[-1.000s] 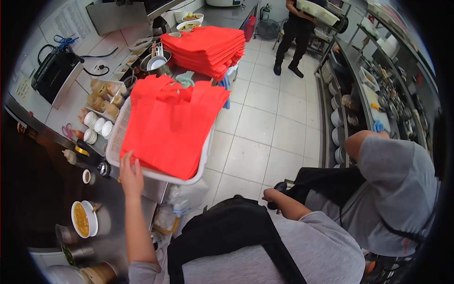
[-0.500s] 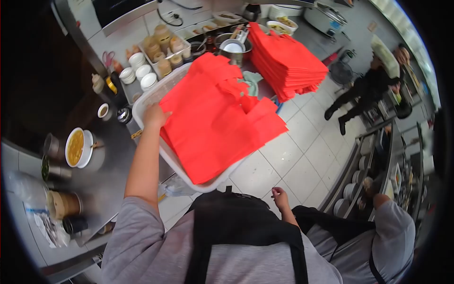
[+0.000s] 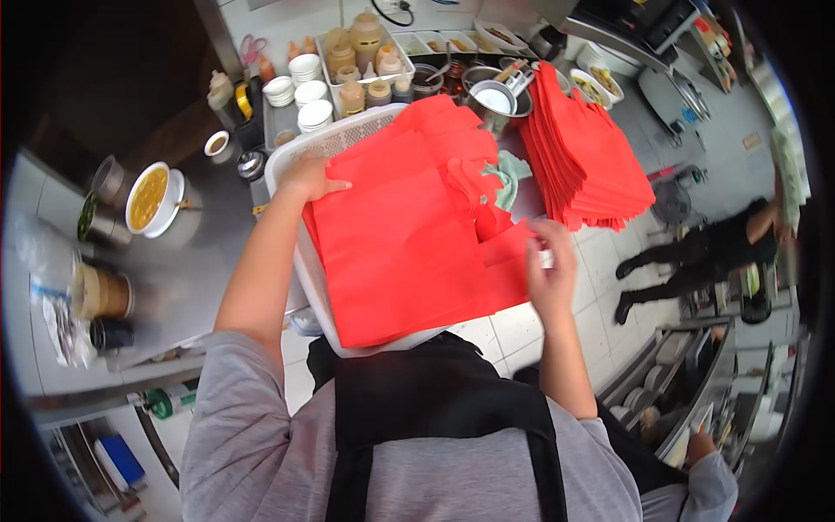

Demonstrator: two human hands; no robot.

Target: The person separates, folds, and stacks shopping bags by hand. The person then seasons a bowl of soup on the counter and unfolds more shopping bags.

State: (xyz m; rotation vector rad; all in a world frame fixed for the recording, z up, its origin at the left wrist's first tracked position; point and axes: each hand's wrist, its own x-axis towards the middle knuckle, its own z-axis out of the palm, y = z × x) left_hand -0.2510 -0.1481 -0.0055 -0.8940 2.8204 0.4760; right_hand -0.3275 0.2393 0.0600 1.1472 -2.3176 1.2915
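A stack of red fabric bags [image 3: 391, 235] with cut-out handles lies across a white plastic basket [image 3: 290, 161] in front of me. My left hand [image 3: 306, 181] grips the stack's left edge, thumb on top and its other fingers mostly hidden. At the handle end on the right, my right hand [image 3: 554, 270] has its fingers curled against the edge of the bags. A pale spot shows between those fingers; whether they pinch the fabric is unclear. A pale green cloth [image 3: 509, 177] lies just beyond the handles.
Another thick red bag stack [image 3: 587, 152] lies on the counter at the right. Sauce bottles [image 3: 365, 39], white cups [image 3: 315, 115] and a metal pot [image 3: 491, 103] stand behind the basket. Left is a soup bowl [image 3: 148, 198]. A co-worker's sleeve [image 3: 709, 487] shows lower right; another person [image 3: 718, 248] stands farther off.
My right hand has come up from beside my body to the right edge of the bags. My left hand keeps its hold on the left edge. The view has shifted.
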